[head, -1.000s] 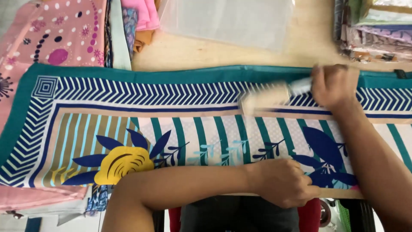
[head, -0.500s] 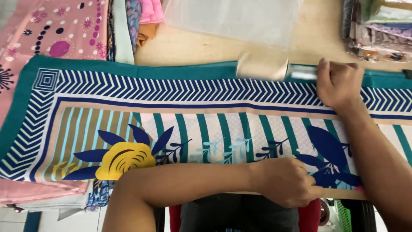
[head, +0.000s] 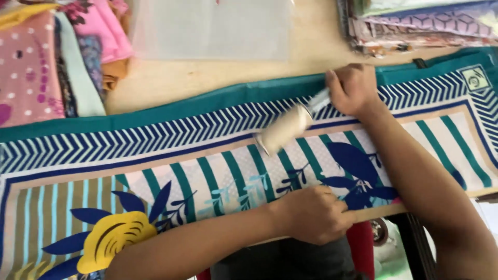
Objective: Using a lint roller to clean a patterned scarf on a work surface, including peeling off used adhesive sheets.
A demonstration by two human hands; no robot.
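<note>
Wooden table (head: 218, 78) under a spread scarf (head: 171, 155); stacked fabrics at far left and far right, clear plastic sheet (head: 212, 28) at top centre.

Right hand (head: 353, 89): closed around the handle of a lint roller (head: 284, 129), fingers wrapped, knuckles toward the far edge. Positioned over the scarf's chevron border, just inside the teal hem. Forearm runs back toward the lower right corner of the view.

Left hand (head: 314, 215): closed, fingers curled over the near hem of the scarf, pinning it at the table edge. Forearm crosses from lower left, lying along the near edge. Cannot tell whether cloth is pinched between the fingers or only pressed down.

Hands apart, right well beyond left, roller head between them and nearer the right.

Roller: pale cylinder, blurred, resting on or just above the striped band beside the blue leaf print (head: 355, 163). Long axis diagonal, handle end up and right at the hand, free end down and left. Lies left of and slightly nearer than the right hand.

Scarf: long axis left to right across the table, tilted up toward the right. Yellow flower print (head: 116, 239) at lower left, well clear of both hands. Small square emblem (head: 474, 79) at far right corner.

Folded cloth pile (head: 46, 67) and patterned stack (head: 415, 23): off the scarf, untouched.
</note>
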